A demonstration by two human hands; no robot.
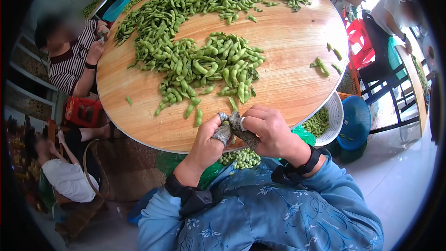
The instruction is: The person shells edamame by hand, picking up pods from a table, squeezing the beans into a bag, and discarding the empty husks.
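Observation:
My left hand [209, 142] and my right hand [269, 130] meet at the near edge of a round wooden table [288, 74]. Grey wraps cover the thumb and fingertips of both hands, and the tips are pinched together. Whatever lies between them is hidden. A big heap of green edamame pods [209, 65] is spread just beyond my hands, with loose pods [197, 114] lying close to my fingers. Below my hands, at my lap, sits a small pile of green pods [241, 158] on green plastic.
A white perforated basket [335, 111] with pods and a blue basin [355, 121] sit low at my right. A red stool [360, 39] stands beyond them. A person in a striped top [69, 60] sits at the table's left; others work at the far side.

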